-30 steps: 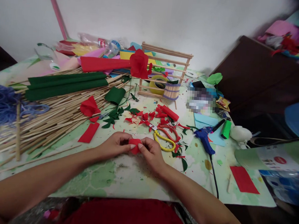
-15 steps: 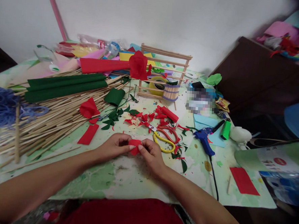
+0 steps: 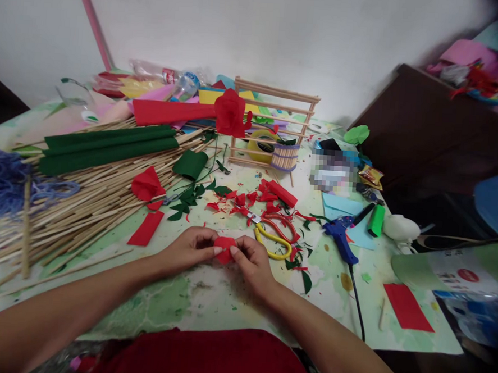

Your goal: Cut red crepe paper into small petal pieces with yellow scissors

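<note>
A small rounded red paper piece (image 3: 225,251) is pinched between my left hand (image 3: 198,246) and my right hand (image 3: 250,261), thumbs on its near face. Scissors (image 3: 275,240) with yellow and red handles lie just beyond my right hand, among red paper scraps (image 3: 269,193) and green leaf-shaped cuttings (image 3: 189,197). To the left of my left hand are a red strip (image 3: 146,228) and a red paper flower (image 3: 147,184).
A stick rack (image 3: 275,89) stands at the back with a large red flower (image 3: 230,113). Many thin sticks (image 3: 101,183) and blue string (image 3: 0,182) cover the left. A blue glue gun (image 3: 341,237) with its cord and a red rectangle (image 3: 409,307) lie right.
The whole view has shifted slightly. Both hands keep hold of the red piece, which now shows a little more of its rounded upper edge.
</note>
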Demonstrator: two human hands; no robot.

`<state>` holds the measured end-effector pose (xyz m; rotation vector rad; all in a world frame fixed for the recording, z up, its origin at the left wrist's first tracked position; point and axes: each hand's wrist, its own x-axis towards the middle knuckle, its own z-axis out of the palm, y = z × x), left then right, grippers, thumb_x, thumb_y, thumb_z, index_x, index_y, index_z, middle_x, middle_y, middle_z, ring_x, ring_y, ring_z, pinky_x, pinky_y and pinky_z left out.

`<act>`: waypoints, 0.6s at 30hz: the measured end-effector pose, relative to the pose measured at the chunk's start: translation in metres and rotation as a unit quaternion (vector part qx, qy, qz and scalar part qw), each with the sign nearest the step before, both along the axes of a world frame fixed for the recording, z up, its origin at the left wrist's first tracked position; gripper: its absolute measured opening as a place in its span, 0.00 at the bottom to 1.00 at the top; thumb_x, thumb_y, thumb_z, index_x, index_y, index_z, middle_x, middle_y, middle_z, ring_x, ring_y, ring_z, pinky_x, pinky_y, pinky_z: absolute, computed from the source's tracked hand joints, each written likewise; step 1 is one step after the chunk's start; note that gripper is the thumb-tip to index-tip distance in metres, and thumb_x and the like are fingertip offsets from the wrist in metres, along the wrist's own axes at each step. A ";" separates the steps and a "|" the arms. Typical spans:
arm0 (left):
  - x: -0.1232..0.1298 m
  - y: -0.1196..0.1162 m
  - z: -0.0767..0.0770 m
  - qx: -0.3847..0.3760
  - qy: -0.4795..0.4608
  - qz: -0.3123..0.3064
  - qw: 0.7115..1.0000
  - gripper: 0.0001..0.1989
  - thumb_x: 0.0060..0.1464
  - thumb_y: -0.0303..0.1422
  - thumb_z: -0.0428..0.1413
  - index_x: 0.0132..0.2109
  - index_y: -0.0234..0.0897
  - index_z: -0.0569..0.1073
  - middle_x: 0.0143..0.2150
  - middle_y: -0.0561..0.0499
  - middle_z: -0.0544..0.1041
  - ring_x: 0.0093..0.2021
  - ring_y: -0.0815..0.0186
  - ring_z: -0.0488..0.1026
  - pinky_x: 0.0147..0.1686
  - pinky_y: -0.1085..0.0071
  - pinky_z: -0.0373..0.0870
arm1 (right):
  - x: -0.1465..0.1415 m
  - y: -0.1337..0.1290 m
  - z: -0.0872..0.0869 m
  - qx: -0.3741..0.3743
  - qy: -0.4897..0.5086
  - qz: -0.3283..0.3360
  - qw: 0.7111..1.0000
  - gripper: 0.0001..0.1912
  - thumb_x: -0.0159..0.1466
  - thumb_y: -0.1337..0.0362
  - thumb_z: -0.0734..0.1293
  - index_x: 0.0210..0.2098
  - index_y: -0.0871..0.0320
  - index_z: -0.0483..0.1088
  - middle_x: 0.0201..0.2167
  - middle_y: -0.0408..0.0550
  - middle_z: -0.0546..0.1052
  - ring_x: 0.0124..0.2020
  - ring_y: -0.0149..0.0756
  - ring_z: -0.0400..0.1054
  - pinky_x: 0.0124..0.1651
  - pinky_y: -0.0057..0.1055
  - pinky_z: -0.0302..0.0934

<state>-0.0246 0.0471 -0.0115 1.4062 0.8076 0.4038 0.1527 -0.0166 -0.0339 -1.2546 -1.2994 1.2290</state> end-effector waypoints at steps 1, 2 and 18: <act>0.000 0.000 0.000 0.002 0.000 0.000 1.000 0.12 0.50 0.39 0.57 0.29 0.33 0.71 0.24 0.53 0.73 0.24 0.69 0.67 0.24 0.75 0.61 | 0.000 0.000 0.000 -0.001 0.005 0.002 1.000 0.10 0.61 0.58 0.62 0.29 0.58 0.67 0.22 0.41 0.67 0.24 0.29 0.60 0.28 0.26 0.54; 0.000 0.000 0.000 0.003 0.000 0.000 1.000 0.12 0.49 0.39 0.57 0.29 0.33 0.71 0.24 0.53 0.73 0.24 0.70 0.67 0.24 0.75 0.61 | 0.000 0.000 0.001 -0.001 0.009 0.003 1.000 0.10 0.61 0.58 0.62 0.29 0.58 0.67 0.22 0.42 0.68 0.24 0.29 0.59 0.28 0.26 0.54; 0.002 0.002 0.003 0.020 0.008 0.028 0.999 0.11 0.51 0.38 0.56 0.29 0.35 0.71 0.23 0.55 0.68 0.23 0.71 0.63 0.23 0.76 0.58 | 0.004 0.002 0.008 0.044 -0.014 -0.068 0.997 0.11 0.63 0.58 0.61 0.30 0.58 0.67 0.24 0.42 0.68 0.26 0.30 0.60 0.31 0.27 0.57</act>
